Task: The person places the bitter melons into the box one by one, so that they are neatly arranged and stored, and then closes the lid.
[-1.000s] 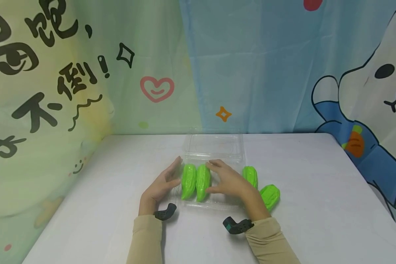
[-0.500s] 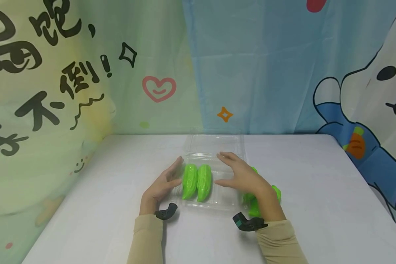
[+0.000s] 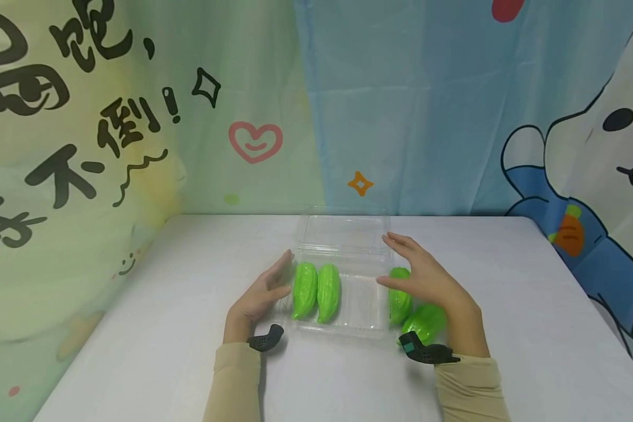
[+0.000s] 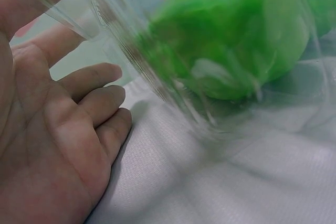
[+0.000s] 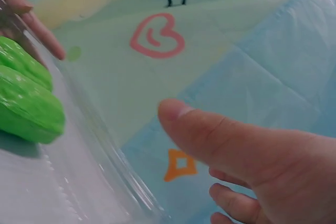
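Two bright green, ridged vegetables that look like bitter melons, a left one [image 3: 305, 291] and a right one [image 3: 328, 293], lie side by side in the left half of a clear plastic clamshell box [image 3: 361, 305]. My left hand [image 3: 259, 298] is at the box's left wall, fingers extended outside and thumb toward the rim; firm contact cannot be told. My right hand [image 3: 429, 278] hovers at the box's right side, fingers spread, holding nothing. Below it are two more bitter melons, one upright-lying [image 3: 399, 305] and one slanted [image 3: 424, 323], partly hidden by hand and wrist.
The box's lid [image 3: 343, 232] lies folded back toward the rear edge of the white-covered table [image 3: 190, 258]. A printed curtain [image 3: 401, 117] hangs behind. A black wrist camera [image 3: 266, 338] sits on the left wrist and another camera [image 3: 424, 350] on the right.
My right hand has moved away from the right melon in the box, rightward past the box's right side. The left hand stays where it was.
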